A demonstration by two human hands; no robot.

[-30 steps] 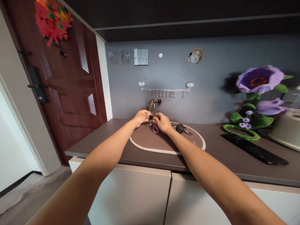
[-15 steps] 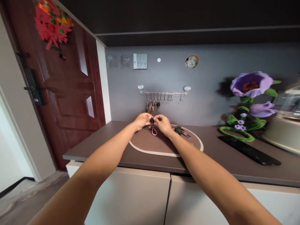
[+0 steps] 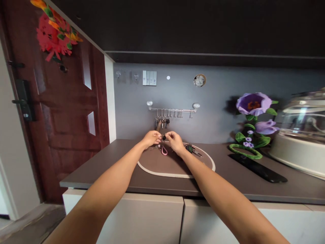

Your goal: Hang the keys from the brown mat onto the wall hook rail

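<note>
Brown oval mat (image 3: 162,166): cream-edged, lying on the dark brown countertop (image 3: 88,179), directly beneath both hands.

Left hand (image 3: 152,139): closed, with the fingers bunched just beside the small black piece; whether it grips anything, I cannot tell.

Right hand (image 3: 175,142): closed to a pinch, thumb and fingertips on the small black piece.

Small black piece (image 3: 164,137): held in the air above the back edge of the mat, between the 2 hands; too small to tell exactly what it is.

Pink loop strap (image 3: 164,151): just below the hands on the mat; any link to the black piece is hidden.

Black key fob (image 3: 189,148): on the mat's back edge, right of the right hand, with a metal key (image 3: 197,154) beside it.

Metal wall rail (image 3: 172,109): on the grey wall behind the mat, with several keys (image 3: 161,122) hanging from its hooks.

Right side: purple artificial flower (image 3: 253,104) and a flat black slab (image 3: 257,168) on the counter, then a glass-lidded cream appliance (image 3: 302,135).

Left side: dark red wooden door (image 3: 66,118) with a red felt flower decoration (image 3: 54,40).
</note>
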